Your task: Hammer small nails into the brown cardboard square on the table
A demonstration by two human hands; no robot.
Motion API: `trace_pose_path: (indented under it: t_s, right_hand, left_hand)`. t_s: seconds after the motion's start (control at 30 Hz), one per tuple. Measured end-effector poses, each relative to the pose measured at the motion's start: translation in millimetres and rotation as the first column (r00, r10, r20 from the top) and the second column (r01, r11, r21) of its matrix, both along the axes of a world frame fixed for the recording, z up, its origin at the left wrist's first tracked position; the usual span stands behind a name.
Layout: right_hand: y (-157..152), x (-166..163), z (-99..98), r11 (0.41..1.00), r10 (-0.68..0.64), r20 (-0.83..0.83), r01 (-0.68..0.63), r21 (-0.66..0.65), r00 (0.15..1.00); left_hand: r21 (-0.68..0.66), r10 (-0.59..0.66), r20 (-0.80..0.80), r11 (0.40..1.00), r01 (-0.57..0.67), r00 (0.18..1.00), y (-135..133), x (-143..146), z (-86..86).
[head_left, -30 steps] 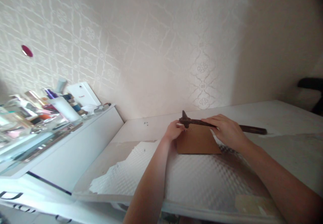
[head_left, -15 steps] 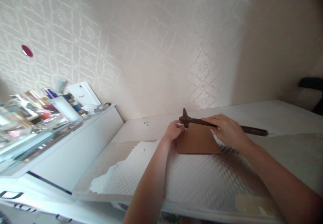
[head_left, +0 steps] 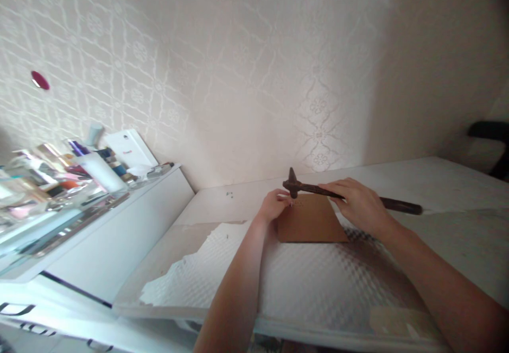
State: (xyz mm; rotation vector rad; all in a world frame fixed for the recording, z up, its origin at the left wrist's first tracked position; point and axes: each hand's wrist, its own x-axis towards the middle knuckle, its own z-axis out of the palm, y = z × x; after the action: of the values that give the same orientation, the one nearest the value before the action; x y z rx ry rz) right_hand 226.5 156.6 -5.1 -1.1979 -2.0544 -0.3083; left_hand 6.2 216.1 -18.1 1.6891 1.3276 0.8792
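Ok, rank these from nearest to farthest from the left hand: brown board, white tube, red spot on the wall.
1. Brown board, right beside the left hand, on its right.
2. White tube, on the cabinet to the left.
3. Red spot, high on the wall, far left.

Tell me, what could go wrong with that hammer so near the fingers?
The head of the hammer is right by the fingertips of the left hand at the corner of the brown board, so a blow could hit them. The right hand grips partway along the handle, which may weaken aim. The board lies on a torn white sheet and might slide.
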Motion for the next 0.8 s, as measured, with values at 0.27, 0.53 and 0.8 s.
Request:
trace_pose_path:
  t_s: [0.27,0.53,0.8]
  right_hand:
    - [-0.6,-4.6,-1.0,0.999,0.019,0.013,-0.019,-0.030,1.000]
    - [1.1,-5.0,-4.2,0.998,0.032,0.013,-0.031,-0.053,0.999]
    - [1.8,-3.3,-3.5,0.999,0.021,0.000,-0.021,-0.041,1.000]
  left_hand:
    - [0.021,-0.024,0.006,0.999,0.024,1.000,3.0,-1.0,-1.0]
    - [0.026,-0.030,0.007,0.999,0.029,1.000,3.9,-1.9,-1.9]
    - [0.001,-0.020,0.016,1.000,0.020,1.000,2.3,-1.1,1.4]
